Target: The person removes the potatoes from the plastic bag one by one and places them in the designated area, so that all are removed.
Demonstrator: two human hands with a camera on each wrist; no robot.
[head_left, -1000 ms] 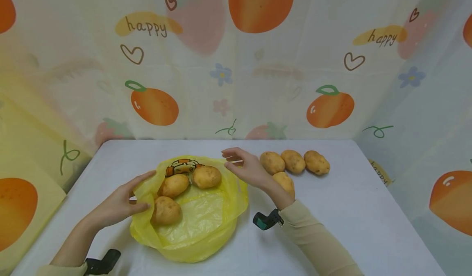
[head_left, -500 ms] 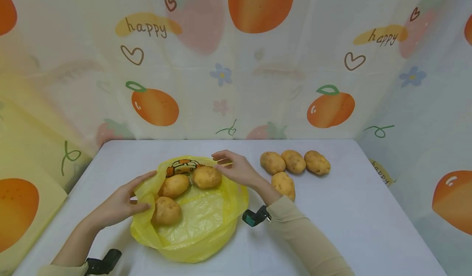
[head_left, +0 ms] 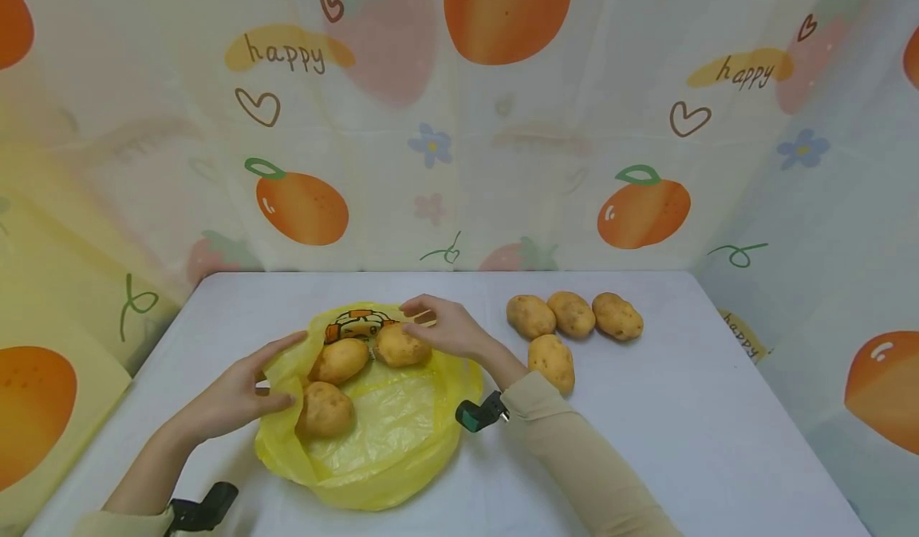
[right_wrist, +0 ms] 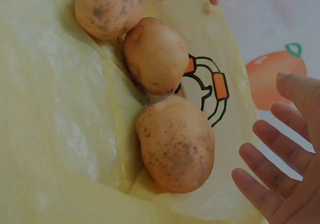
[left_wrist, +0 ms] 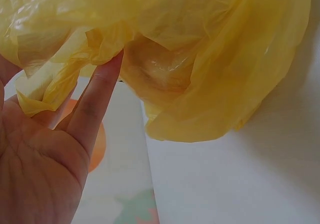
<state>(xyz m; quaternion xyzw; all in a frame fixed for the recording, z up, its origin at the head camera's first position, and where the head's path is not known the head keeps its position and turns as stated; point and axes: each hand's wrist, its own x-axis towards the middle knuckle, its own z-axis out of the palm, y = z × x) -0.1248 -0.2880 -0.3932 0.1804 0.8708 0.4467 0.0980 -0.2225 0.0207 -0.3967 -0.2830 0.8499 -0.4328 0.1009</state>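
A yellow plastic bag stands wide-mouthed on the table, a cartoon print on its far wall. Inside lie potatoes: one at the near left, one behind it and one at the back. My left hand holds the bag's left side; its fingers and thumb are spread along the rim, and a fold of plastic sits between them. My right hand hovers over the back right rim, fingers loosely bent. In the right wrist view its fingers hold nothing, beside the bag.
To the right of the bag, three potatoes stand in a row, with another potato in front. The right forearm passes close to that one. A fruit-patterned cloth hangs behind the white table.
My right hand has moved left, away from the loose potatoes and over the bag's back rim. The left hand and the potatoes stay where they were.
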